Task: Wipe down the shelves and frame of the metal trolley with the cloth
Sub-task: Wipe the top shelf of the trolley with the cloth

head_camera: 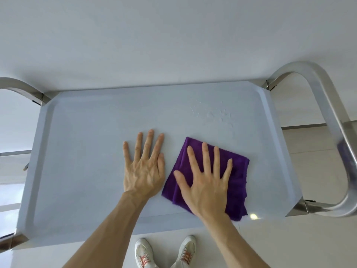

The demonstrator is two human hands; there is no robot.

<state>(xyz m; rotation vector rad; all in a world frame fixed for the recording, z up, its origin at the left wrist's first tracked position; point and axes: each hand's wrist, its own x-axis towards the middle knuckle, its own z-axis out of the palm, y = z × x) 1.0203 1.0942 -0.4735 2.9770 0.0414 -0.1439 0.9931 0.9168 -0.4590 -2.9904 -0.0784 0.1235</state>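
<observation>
So, one trolley (81,171) is seen from straight above, with just its top shelf (87,122) in full view, plus two curved metal handles, one at the left end (17,84) and one at the right end (328,97). One cloth (237,182), purple and folded into a rough square, is laid flat on the right half of that shelf, close to the near edge. Two hands are counted. The right hand (204,182) is pressed flat on top of the cloth, fingers spread apart, so nothing is pinched in the grip; the cloth is simply pinned under the palm and sticks out beyond the fingertips and to the right. The left hand (144,167) is laid flat on the bare shelf just beside the cloth's left edge, fingers also stretched out and holding nothing. A patch of wet streaks (212,113) can be made out on the shelf beyond the cloth. Two white shoes (164,252) with orange laces are visible on the floor below the near edge.
</observation>
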